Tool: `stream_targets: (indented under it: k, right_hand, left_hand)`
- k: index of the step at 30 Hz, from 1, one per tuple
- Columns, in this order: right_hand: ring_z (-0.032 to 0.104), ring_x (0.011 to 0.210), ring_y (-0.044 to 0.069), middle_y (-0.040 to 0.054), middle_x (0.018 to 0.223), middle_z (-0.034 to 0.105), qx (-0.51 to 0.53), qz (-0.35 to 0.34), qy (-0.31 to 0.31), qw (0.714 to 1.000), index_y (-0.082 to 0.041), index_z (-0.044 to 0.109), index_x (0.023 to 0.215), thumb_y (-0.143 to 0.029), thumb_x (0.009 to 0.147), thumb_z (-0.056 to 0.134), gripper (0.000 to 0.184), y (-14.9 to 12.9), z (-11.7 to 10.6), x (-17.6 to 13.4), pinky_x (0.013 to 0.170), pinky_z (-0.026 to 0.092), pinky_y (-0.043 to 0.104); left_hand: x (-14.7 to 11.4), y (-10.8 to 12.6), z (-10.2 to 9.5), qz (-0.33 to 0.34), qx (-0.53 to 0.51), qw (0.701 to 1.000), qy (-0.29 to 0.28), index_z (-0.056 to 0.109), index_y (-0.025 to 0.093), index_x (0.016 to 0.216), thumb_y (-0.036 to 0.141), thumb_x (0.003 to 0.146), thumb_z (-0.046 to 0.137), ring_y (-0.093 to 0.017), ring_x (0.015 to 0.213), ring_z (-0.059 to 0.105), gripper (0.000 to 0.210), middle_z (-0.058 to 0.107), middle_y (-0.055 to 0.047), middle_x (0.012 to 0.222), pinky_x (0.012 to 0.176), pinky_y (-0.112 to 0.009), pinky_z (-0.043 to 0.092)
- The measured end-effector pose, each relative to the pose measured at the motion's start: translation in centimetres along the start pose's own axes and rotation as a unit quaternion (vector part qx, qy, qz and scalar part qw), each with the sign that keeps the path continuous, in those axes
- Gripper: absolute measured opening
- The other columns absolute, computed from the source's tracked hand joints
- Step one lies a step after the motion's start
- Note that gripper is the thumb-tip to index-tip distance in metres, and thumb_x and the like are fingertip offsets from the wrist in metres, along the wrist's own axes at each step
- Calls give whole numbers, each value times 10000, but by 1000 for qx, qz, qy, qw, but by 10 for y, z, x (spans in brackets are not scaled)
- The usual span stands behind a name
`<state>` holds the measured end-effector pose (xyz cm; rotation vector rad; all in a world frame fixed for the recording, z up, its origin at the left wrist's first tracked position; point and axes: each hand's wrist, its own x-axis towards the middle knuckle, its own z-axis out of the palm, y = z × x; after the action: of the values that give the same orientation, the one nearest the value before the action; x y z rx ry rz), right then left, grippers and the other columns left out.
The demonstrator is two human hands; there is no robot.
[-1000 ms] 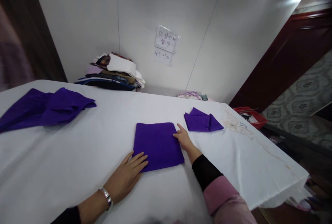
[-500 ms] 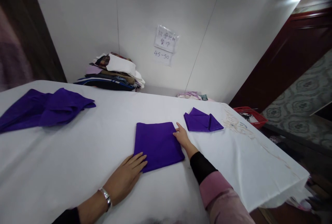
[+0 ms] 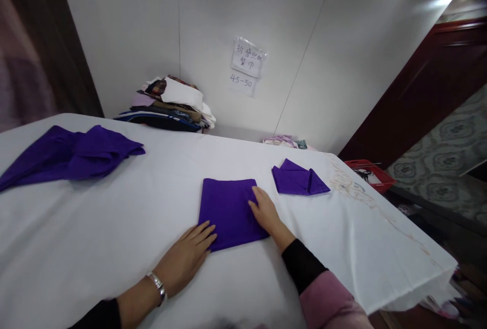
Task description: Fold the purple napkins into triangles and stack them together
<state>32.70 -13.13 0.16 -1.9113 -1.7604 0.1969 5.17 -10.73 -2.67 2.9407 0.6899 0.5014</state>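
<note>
A purple cloth napkin (image 3: pixel 230 212), folded into a flat square, lies in front of me on the white tablecloth. My left hand (image 3: pixel 186 255) is open, with its fingers stretched flat over the napkin's lower left corner. Near the upper right corner, my right hand (image 3: pixel 264 212) lies across the right edge. Its thumb and forefinger are apart on the cloth; the other fingers are mostly hidden. To the right sits another purple napkin (image 3: pixel 300 179), folded into a pointed shape. A loose, crumpled purple cloth (image 3: pixel 76 154) lies at the left.
A white tablecloth (image 3: pixel 160 202) covers the table. Behind its far edge is a pile of folded clothes (image 3: pixel 173 103), with more fabric (image 3: pixel 281 141) farther right. Handwritten paper signs (image 3: pixel 248 57) hang on the wall. Beyond the right edge stands a red basket (image 3: pixel 371 174).
My right hand has shifted slightly inward from the napkin's right edge, its thumb farther over the cloth. The left hand keeps its place on the corner. The view has shifted slightly.
</note>
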Motion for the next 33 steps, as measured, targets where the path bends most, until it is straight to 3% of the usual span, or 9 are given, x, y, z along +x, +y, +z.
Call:
stream_targets:
  k: [4,7,13,18,22,24,27,33]
  right_hand:
    - [180,1374,248,89,1473,287,-25,-103,-124,987,-200,338,1398,-442,884,452,579,-24,13,-23,1107,138,472]
    - [158,1379,259,99,1487,245,-50,-105,-163,980,-199,333,1401,-495,906,383,579,-30,18,-32,1100,103,499]
    - [122,1387,257,102,1497,213,-48,-104,-164,980,-191,309,1411,-506,920,331,584,-39,9,-25,1098,78,503]
    - [127,1387,250,112,1494,216,-38,-149,-156,976,-191,286,1418,-487,922,344,581,-64,13,-15,1100,74,500]
    - [153,1379,279,136,1483,236,-49,-162,-173,970,-170,285,1417,-540,901,354,639,-70,28,-15,1092,81,530]
    - [153,1379,278,128,1487,231,-56,-162,-170,970,-173,276,1420,-550,903,333,642,-68,33,-17,1090,81,538]
    - [147,1380,274,119,1490,225,-60,-160,-166,971,-180,267,1423,-558,902,323,647,-65,36,-18,1091,82,536]
    - [122,1386,267,124,1493,213,-58,-149,-173,972,-168,276,1421,-580,898,301,667,-64,37,-19,1096,56,523]
  left_hand:
    - [2,1,0,-3,13,1000,-22,569,246,1204,268,882,412,-233,1222,484,359,557,-33,1298,999,-424,419]
    - [0,1,0,-7,10,999,-38,555,248,1217,256,890,398,-220,1236,469,362,537,-36,1320,1014,-417,398]
    - [7,1,-16,-24,-6,999,-44,480,262,1283,439,909,358,-228,1302,380,432,455,-50,1392,1054,-467,321]
    - [60,-17,-27,-97,10,995,-27,444,197,1310,344,921,303,-213,1342,304,439,413,-72,1425,1095,-449,240]
    - [96,-44,-7,-177,21,983,-51,441,131,1313,353,877,376,-272,1360,253,494,357,-138,1448,1091,-487,212]
    - [100,-56,7,-200,16,978,-56,427,96,1320,415,864,380,-311,1356,250,558,349,-181,1441,1070,-530,222]
    - [99,-67,19,-217,6,974,-60,403,120,1340,466,861,351,-308,1363,231,593,330,-166,1454,1069,-540,210]
    - [94,-63,6,-223,-14,973,-49,355,138,1369,444,894,275,-268,1365,239,571,314,-138,1467,1071,-493,243]
